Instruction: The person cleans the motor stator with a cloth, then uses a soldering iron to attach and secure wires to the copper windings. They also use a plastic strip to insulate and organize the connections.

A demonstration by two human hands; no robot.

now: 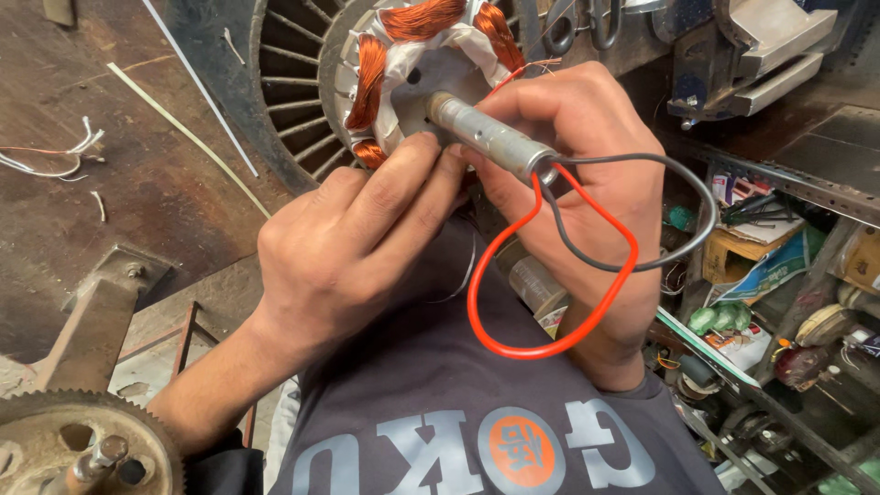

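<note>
A motor stator with copper windings and white insulating paper lies at the top centre. My right hand grips a grey metal cylinder tool, its tip pressed against the stator's face. A red wire and a black wire loop out of the cylinder's rear end over my wrist. My left hand reaches in from the lower left, fingers together against the stator's lower edge beside the tool's tip. Its thumb is hidden.
A dark finned motor housing sits behind the stator. A bench vise is at the top right, above cluttered shelves. A toothed gear wheel and a metal bracket are lower left. White wire scraps lie on the worn bench.
</note>
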